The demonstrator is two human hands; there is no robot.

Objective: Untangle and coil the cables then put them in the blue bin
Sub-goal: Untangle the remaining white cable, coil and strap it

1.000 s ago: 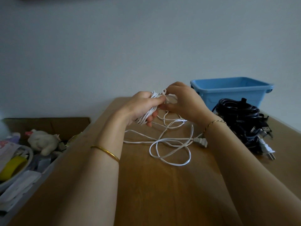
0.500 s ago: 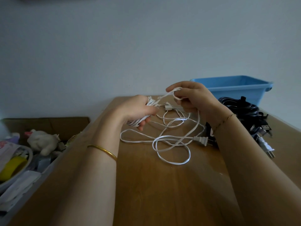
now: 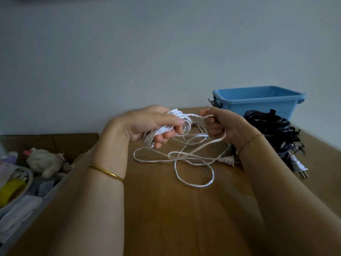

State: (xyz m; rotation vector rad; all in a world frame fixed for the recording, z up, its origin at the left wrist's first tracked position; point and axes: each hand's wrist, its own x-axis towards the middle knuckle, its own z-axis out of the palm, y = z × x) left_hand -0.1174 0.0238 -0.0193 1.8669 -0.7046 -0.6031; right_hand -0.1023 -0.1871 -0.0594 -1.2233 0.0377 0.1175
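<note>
Lower now, the right hand (image 3: pixel 220 124) pinches a strand of the one white cable (image 3: pixel 176 115); the left hand (image 3: pixel 153 124) grips its coil. Loose loops lie on the table (image 3: pixel 166 218), near the one blue bin (image 3: pixel 258 103).

I see a dim, flat picture with a grey-blue cast across the wall (image 3: pixel 129 52). Light is soft; the bench (image 3: pixel 184 218) shows only faint shadows. The white cable (image 3: pixel 176 115) stands out brightest, while the black cables (image 3: pixel 265 124) lose detail in darkness. The wide lens stretches everything along the frame's bottom edge.
</note>
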